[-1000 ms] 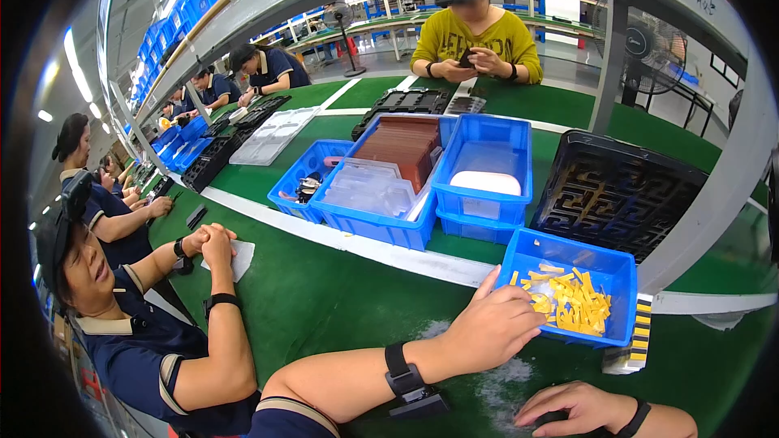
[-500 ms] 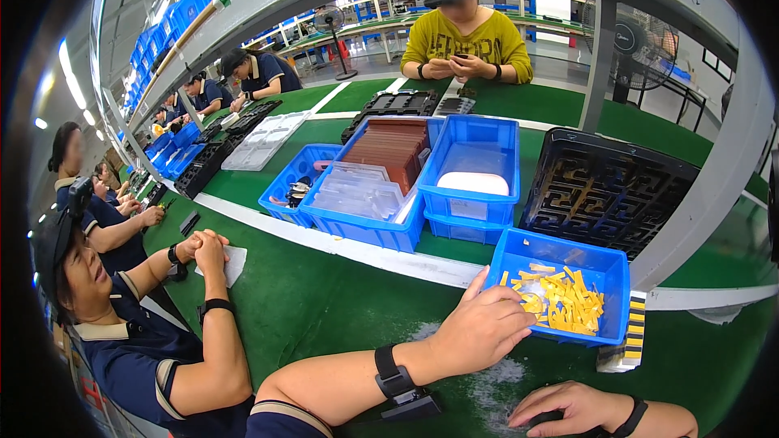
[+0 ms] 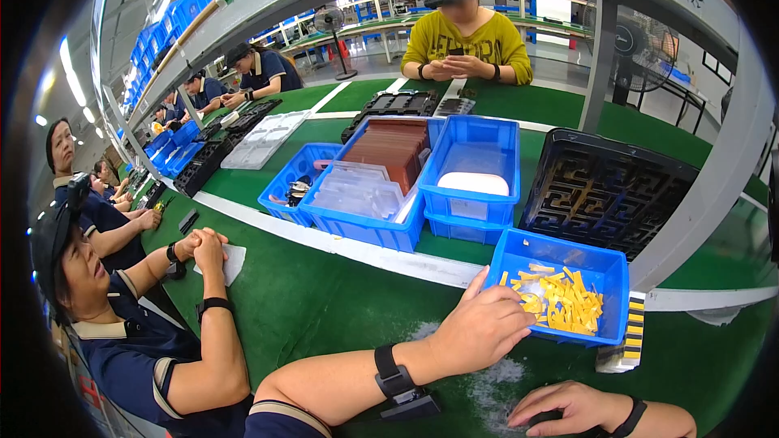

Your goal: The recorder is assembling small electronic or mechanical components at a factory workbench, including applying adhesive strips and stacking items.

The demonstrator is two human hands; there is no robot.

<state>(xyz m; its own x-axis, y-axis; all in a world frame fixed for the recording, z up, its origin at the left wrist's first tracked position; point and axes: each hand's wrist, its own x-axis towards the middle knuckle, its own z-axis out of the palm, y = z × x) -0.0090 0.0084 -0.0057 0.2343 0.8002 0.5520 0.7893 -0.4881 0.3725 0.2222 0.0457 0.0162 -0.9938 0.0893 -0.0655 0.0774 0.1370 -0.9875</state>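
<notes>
My left hand (image 3: pixel 480 331) is curled over the near left corner of a blue plastic bin (image 3: pixel 615 276), its thumb along the side and its fingers over the rim. Inside the bin lies a heap of small yellow strips (image 3: pixel 572 304), with a whitish clear piece by my fingertips. My right hand (image 3: pixel 561 407) rests low on the green tabletop (image 3: pixel 357 300), fingers bent over a small black object (image 3: pixel 545 418) that is mostly covered. Beside the bin's near right corner stands a block with black and yellow stripes (image 3: pixel 634 332).
Blue bins behind hold brown sheets (image 3: pixel 385 152), clear plastic cases (image 3: pixel 357 191) and a white piece (image 3: pixel 473 183). A black moulded tray (image 3: pixel 604 191) leans near a metal post (image 3: pixel 706 170). To my left a co-worker's clasped hands (image 3: pixel 203 247) lie over a white sheet; another person sits opposite.
Both my hands stay where they were. The person opposite has brought their hands closer together, and a standing co-worker at far left has turned their head.
</notes>
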